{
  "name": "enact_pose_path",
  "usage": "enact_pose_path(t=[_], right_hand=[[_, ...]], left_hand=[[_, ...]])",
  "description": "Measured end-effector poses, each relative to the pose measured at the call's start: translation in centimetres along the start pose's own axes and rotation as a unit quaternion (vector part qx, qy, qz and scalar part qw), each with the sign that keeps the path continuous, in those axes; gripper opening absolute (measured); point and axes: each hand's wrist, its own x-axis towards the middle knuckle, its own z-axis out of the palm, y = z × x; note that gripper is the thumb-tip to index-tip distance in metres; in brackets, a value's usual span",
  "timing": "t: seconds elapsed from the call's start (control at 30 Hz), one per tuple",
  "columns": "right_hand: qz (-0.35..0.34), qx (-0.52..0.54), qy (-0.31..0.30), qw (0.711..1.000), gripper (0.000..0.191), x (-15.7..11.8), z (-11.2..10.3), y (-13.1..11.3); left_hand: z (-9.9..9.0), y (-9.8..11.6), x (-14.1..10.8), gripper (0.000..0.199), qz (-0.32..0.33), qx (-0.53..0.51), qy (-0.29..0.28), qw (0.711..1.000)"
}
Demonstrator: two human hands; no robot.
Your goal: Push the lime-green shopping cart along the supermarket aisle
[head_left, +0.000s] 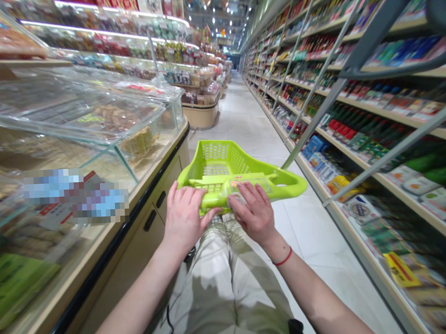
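Observation:
A bright green plastic shopping basket (230, 157) with perforated walls is in front of my legs. A grey metal pole with a dark pull handle (382, 37) rises from its right side. My left hand (184, 213) is wrapped over the basket's near rim at the left, thumb pointing inward. On the same rim, further right, lies my right hand (255, 210), its fingers over a clear plastic piece (258, 183) with small print. Whether that piece is attached to the basket, I cannot tell. The basket's interior shows its mesh bottom.
A glass-sided food counter (133, 141) with black edging runs close along the left. Stocked shelves (362, 146) line the right. Between them a white tiled floor (237, 102) stretches away, past a rounded display stand (202, 113).

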Motion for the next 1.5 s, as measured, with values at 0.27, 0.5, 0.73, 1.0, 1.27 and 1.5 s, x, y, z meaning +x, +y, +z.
enact_pose_path(t=[0.27, 0.5, 0.73, 1.0, 1.27, 1.5], right_hand=[[0.131, -0.003, 0.097, 0.987, 0.048, -5.3, -2.2, 7.1], [0.068, 0.044, 0.124, 0.989, 0.056, -1.9, -0.2, 2.3], [-0.022, 0.025, 0.032, 0.999, 0.042, 2.7, 0.6, -2.3], [0.053, -0.004, 0.076, 0.996, 0.049, -2.1, -1.9, 4.3], [0.173, 0.019, 0.125, 0.977, 0.044, -1.0, -1.5, 2.9], [0.117, 0.050, -0.038, 0.991, 0.035, 5.3, 0.1, -4.4]], left_hand=[[0.2, 0.0, 0.0, 0.041, -0.005, -0.006, 0.005, 1.000], [0.4, -0.1, 0.0, 0.041, -0.003, -0.003, 0.017, 1.000], [0.0, 0.1, 0.1, 0.035, -0.009, -0.004, 0.011, 1.000], [0.4, -0.5, 0.0, 0.042, -0.008, -0.013, -0.002, 1.000], [0.5, -0.3, -0.2, 0.041, -0.012, -0.004, 0.003, 1.000], [0.4, -0.2, -0.2, 0.028, -0.009, 0.006, -0.007, 1.000]])
